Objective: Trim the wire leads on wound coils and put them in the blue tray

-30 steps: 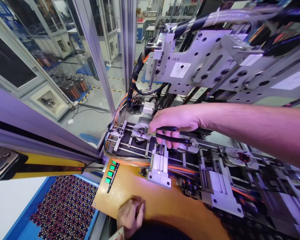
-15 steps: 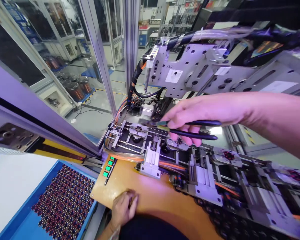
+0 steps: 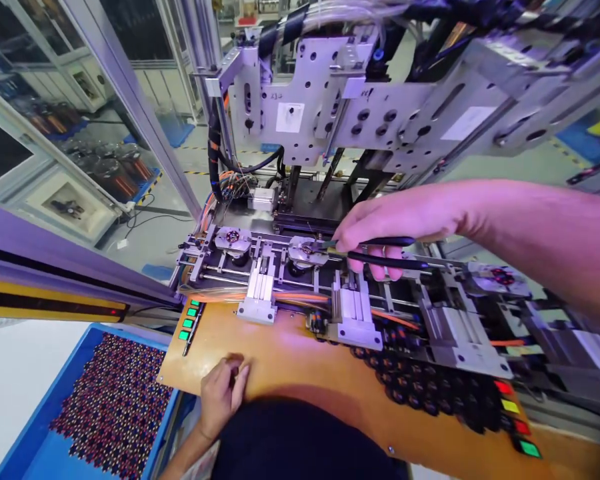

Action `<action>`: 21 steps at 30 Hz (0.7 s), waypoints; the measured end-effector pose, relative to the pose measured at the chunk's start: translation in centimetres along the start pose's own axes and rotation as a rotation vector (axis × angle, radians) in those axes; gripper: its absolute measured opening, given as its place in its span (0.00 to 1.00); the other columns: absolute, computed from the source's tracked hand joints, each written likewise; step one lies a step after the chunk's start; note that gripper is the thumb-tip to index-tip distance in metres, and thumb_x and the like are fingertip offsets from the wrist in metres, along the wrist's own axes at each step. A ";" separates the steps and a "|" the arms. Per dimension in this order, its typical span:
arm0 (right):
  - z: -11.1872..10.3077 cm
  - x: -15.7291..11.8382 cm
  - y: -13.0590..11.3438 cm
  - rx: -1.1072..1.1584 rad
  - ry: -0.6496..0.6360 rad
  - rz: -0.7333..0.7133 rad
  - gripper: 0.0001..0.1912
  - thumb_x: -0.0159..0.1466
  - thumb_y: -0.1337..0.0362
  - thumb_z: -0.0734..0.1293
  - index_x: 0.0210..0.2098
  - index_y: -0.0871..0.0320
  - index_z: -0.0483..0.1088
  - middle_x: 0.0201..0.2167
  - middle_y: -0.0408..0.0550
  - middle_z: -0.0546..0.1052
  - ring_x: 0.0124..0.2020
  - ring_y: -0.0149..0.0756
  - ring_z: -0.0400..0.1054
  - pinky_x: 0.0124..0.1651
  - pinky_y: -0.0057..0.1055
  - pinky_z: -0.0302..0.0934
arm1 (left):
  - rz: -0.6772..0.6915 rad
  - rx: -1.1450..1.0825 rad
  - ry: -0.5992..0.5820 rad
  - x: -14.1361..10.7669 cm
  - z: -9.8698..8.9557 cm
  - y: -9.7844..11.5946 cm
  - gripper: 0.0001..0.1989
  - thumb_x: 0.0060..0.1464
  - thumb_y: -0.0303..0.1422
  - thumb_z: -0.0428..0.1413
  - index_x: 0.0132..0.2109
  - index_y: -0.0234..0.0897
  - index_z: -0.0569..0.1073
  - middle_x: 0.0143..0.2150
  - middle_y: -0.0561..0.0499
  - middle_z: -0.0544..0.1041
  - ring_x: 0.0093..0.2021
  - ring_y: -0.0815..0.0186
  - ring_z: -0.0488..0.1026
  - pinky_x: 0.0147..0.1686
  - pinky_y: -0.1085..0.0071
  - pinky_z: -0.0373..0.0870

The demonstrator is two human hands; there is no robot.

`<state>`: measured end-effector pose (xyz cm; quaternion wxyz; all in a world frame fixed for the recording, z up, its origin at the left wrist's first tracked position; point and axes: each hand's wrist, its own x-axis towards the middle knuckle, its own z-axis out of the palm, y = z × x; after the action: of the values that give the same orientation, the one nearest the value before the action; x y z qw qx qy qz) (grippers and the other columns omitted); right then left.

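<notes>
My right hand (image 3: 380, 233) is closed on dark-handled pliers (image 3: 387, 259), whose tips point left at the round part in the second metal fixture (image 3: 307, 252). Whether the tips touch that part cannot be made out. To the left, another fixture (image 3: 233, 241) holds a small round part with dark red windings. My left hand (image 3: 223, 390) rests near the front edge of the orange-brown board (image 3: 280, 357). Its fingers are curled together, and anything inside them is hidden.
A blue tray (image 3: 27, 437) of many small round parts sits at the lower left. Black round parts (image 3: 420, 383) lie on the board at right. A large metal plate assembly (image 3: 290, 117) hangs behind the fixtures. Green buttons (image 3: 187, 323) line the board's left end.
The camera view has shifted, so the machine appears farther left. The plier tips have gone from near the first fixture to the second one. My left hand stays on the board.
</notes>
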<state>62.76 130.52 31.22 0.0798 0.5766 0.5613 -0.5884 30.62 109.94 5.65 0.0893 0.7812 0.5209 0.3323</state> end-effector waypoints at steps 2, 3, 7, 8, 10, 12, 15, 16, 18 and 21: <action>-0.2 0.4 0.4 0.012 -0.028 -0.012 0.14 0.61 0.63 0.66 0.23 0.65 0.73 0.17 0.51 0.75 0.15 0.30 0.69 0.18 0.21 0.59 | 0.005 -0.003 -0.004 0.0 0.1 -0.1 0.03 0.62 0.29 0.55 0.40 0.36 0.72 0.32 0.48 0.80 0.28 0.69 0.77 0.30 0.76 0.73; -0.3 0.6 0.6 0.014 -0.047 -0.020 0.15 0.60 0.61 0.68 0.21 0.64 0.73 0.17 0.51 0.75 0.15 0.32 0.69 0.17 0.23 0.60 | 0.007 -0.004 -0.004 0.0 0.1 -0.2 0.03 0.62 0.29 0.54 0.40 0.36 0.72 0.32 0.48 0.80 0.28 0.69 0.78 0.30 0.76 0.73; -0.8 1.6 1.1 0.051 -0.116 -0.070 0.17 0.54 0.53 0.73 0.19 0.60 0.73 0.16 0.48 0.72 0.14 0.32 0.67 0.15 0.27 0.63 | 0.016 -0.003 0.002 -0.1 0.2 -0.3 0.04 0.63 0.30 0.54 0.39 0.36 0.72 0.30 0.49 0.79 0.26 0.70 0.76 0.28 0.76 0.71; -0.9 1.8 1.2 0.063 -0.128 -0.077 0.17 0.53 0.53 0.74 0.20 0.59 0.73 0.16 0.47 0.72 0.15 0.32 0.67 0.15 0.27 0.63 | 0.017 -0.003 0.004 -0.1 0.2 -0.3 0.04 0.63 0.30 0.54 0.39 0.36 0.72 0.29 0.49 0.79 0.26 0.70 0.76 0.28 0.76 0.71; -1.0 2.0 1.2 0.077 -0.132 -0.069 0.16 0.52 0.53 0.75 0.20 0.59 0.72 0.16 0.47 0.71 0.16 0.32 0.67 0.15 0.26 0.62 | 0.019 -0.004 0.004 -0.1 0.2 -0.3 0.04 0.63 0.30 0.54 0.39 0.36 0.72 0.29 0.50 0.78 0.25 0.70 0.75 0.28 0.76 0.71; -0.9 2.1 1.0 0.078 -0.103 -0.039 0.15 0.53 0.55 0.74 0.20 0.59 0.72 0.17 0.47 0.71 0.16 0.32 0.67 0.15 0.26 0.62 | 0.020 -0.006 0.002 0.0 0.2 -0.3 0.03 0.63 0.29 0.54 0.39 0.36 0.72 0.29 0.50 0.78 0.25 0.70 0.75 0.28 0.76 0.71; -0.5 2.1 0.8 0.082 -0.040 0.004 0.13 0.54 0.58 0.73 0.20 0.60 0.72 0.16 0.48 0.71 0.14 0.34 0.66 0.14 0.29 0.62 | 0.026 -0.008 0.002 0.1 0.1 -0.3 0.03 0.62 0.29 0.55 0.38 0.36 0.72 0.28 0.51 0.77 0.25 0.71 0.74 0.28 0.77 0.70; -0.3 2.1 0.7 0.079 -0.025 -0.001 0.13 0.55 0.59 0.72 0.19 0.60 0.72 0.16 0.48 0.71 0.14 0.34 0.65 0.14 0.29 0.61 | 0.030 -0.008 0.006 0.1 0.1 -0.3 0.03 0.62 0.29 0.55 0.38 0.36 0.72 0.28 0.51 0.77 0.25 0.71 0.74 0.27 0.77 0.70; 0.1 1.8 0.6 0.083 -0.015 -0.071 0.13 0.54 0.59 0.72 0.19 0.60 0.72 0.15 0.47 0.71 0.13 0.32 0.65 0.14 0.27 0.59 | 0.034 -0.006 0.014 0.2 0.0 -0.2 0.03 0.61 0.29 0.56 0.37 0.36 0.72 0.28 0.51 0.77 0.25 0.71 0.75 0.27 0.78 0.70; 0.0 0.4 0.6 0.132 -0.060 -0.287 0.10 0.55 0.60 0.70 0.24 0.61 0.75 0.18 0.44 0.72 0.16 0.27 0.65 0.17 0.22 0.59 | 0.027 0.003 0.022 0.3 0.1 -0.1 0.04 0.62 0.29 0.55 0.36 0.36 0.72 0.27 0.52 0.77 0.24 0.71 0.74 0.27 0.77 0.70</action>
<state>63.06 130.52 30.63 -0.0264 0.4765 0.5954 -0.6463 30.63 110.23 5.67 0.0778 0.7848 0.5117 0.3410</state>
